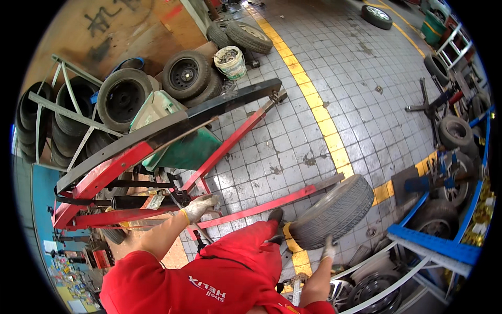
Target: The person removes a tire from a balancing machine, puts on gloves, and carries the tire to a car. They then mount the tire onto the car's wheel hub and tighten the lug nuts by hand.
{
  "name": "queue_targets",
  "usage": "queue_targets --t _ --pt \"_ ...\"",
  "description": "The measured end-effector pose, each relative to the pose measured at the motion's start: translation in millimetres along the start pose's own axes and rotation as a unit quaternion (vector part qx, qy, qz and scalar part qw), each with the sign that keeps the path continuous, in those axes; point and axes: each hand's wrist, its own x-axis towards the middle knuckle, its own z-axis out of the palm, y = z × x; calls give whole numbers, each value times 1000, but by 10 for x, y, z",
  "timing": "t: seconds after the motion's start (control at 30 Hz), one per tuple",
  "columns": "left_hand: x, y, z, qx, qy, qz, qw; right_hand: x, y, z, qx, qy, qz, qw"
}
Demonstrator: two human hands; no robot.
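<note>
My left hand (198, 208), in a pale work glove, is closed on part of the red engine hoist (125, 163) at my left; the exact part is hidden under the fingers. To my front right, a black tyre (335, 213) stands on its tread beside the end of the hoist's long red leg (261, 205). My right hand (328, 249), gloved too, is at the near side of the tyre, its fingers stretched toward the tread and seeming to touch it. The hoist's black boom (230, 99) reaches away over the tiled floor.
Tyres on wheels (184, 75), a white bucket (230, 62) and a green bin (185, 149) stand at the left. A blue-and-grey rack (434, 243) with wheels lies close at right. One wheel (376, 17) lies far off. Yellow lines (321, 112) cross the grey tiles.
</note>
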Motion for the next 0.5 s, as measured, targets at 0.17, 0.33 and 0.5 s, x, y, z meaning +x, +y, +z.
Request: queue_targets --t 0.17,0.33,0.5 --pt "171 1051 916 30 -52 46 997 752 266 100 -43 185 117 975" --pt "317 1702 1492 10 -105 87 991 1395 -474 -487 24 178 66 982" --pt "597 2206 2280 16 -173 125 977 2449 -1671 -942 -134 231 67 961"
